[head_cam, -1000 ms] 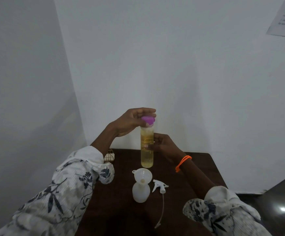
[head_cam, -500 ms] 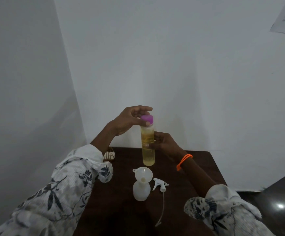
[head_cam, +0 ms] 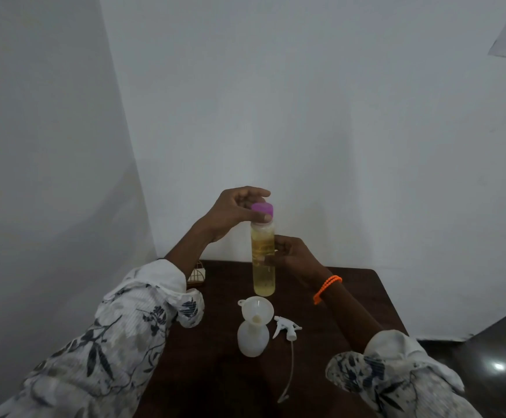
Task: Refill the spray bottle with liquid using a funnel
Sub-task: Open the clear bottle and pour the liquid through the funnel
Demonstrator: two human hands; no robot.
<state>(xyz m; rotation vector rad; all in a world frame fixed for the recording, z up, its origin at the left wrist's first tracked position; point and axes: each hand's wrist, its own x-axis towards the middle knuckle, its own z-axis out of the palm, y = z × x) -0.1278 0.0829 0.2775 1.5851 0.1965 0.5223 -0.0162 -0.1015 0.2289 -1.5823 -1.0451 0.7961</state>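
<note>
Funnel [head_cam: 256, 309] in spray bottle [head_cam: 252, 337], sprayer head [head_cam: 286, 326] beside.

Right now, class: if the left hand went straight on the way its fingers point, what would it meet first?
The left hand already grips the purple cap of the yellow-liquid bottle. Beyond the cap, the way looks free up to the white wall, though depth is unclear.

Both arms wear loose white sleeves [head_cam: 131, 321] printed with dark grey and navy leaves and flowers (the fabric faintly ribbed), cuffs pushed up well back from the hands. A beaded orange bracelet [head_cam: 327, 288] circles the right wrist, doubled.
</note>
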